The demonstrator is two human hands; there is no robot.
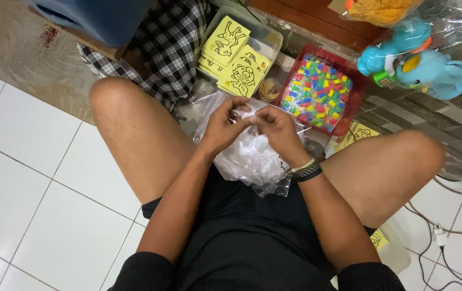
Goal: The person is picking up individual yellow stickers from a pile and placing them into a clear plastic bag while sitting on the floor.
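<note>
I sit on the floor with knees apart. My left hand [224, 125] and my right hand [278, 129] meet over a heap of clear plastic bags [250, 156] lying in my lap. Both hands pinch the top of one crumpled clear bag between fingertips. A dark and light wristband [306, 170] circles my right wrist. What is inside the pinched bag cannot be told.
A clear tub [270, 33] holds yellow cards with black cartoon drawings [230, 47]. A red tray [350, 108] holds several small coloured packets. A bundle of rubber bands [269, 89] lies between them. Wrapped blue toys [419, 64] sit at right, cables [446, 237] lower right, checked cloth [171, 43].
</note>
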